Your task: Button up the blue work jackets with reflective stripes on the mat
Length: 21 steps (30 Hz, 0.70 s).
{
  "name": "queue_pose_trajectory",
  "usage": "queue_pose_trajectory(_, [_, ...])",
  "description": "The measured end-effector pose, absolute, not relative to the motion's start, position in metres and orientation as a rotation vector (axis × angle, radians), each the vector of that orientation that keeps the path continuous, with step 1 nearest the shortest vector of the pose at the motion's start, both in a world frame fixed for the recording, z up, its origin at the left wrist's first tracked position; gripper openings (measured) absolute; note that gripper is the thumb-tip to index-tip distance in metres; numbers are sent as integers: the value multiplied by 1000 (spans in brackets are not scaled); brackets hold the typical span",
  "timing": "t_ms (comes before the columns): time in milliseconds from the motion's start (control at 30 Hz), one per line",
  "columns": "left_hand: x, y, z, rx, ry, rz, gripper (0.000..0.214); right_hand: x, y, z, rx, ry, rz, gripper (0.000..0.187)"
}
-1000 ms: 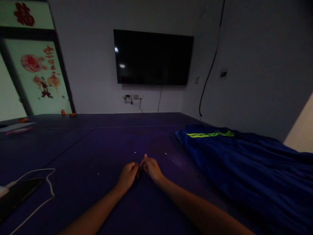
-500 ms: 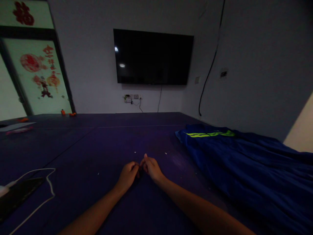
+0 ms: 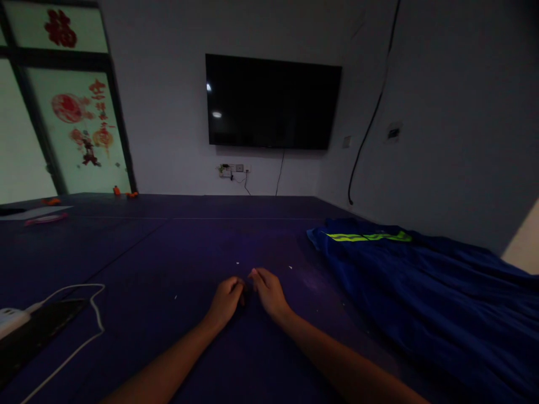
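My left hand (image 3: 227, 298) is just above or on the dark purple surface (image 3: 202, 241), its thumb and fingers pinched together. Whatever it may hold is too small and dark to make out. Close beside it on the right, my right hand (image 3: 269, 292) has its fingers curled, with the thumb side up. A narrow gap separates the two hands. The undersides of the right fingers are hidden, so anything in them cannot be seen. Tiny white scraps, one scrap (image 3: 237, 262) and another scrap (image 3: 290, 267), lie just beyond the hands.
A blue garment (image 3: 404, 280) with a yellow-green stripe is spread on the right. On the left are a white charger (image 3: 12, 321), its white cable (image 3: 100, 320) and a dark flat object (image 3: 46, 331). Small orange things (image 3: 131, 194) sit far left. A television (image 3: 273, 104) hangs ahead.
My hands have come slightly apart; before, their fingertips met or nearly met. The view has shifted a little, so the room appears farther right.
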State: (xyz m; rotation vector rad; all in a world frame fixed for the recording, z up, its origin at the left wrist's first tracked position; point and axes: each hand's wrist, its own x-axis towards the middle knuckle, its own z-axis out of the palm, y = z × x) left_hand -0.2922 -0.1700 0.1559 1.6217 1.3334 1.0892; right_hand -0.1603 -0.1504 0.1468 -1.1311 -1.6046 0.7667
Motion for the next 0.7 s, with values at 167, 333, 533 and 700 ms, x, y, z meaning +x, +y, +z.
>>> queue_pose_trajectory(167, [-293, -167, 155, 1613, 1357, 1050, 25, -131, -138, 158, -1390, -1709, 325, 33])
queue_pose_trajectory(333, [-291, -166, 152, 1647, 1361, 1044, 27, -71, -108, 165, -1972, -1957, -34, 40])
queue_pose_trajectory(533, [-291, -167, 151, 1706, 1363, 1000, 29, 23, -78, 165, -2457, -1924, -463, 42])
queue_pose_trajectory(700, [-291, -168, 150, 1731, 1369, 983, 31, 77, -63, 160, -2601, -1934, -496, 41])
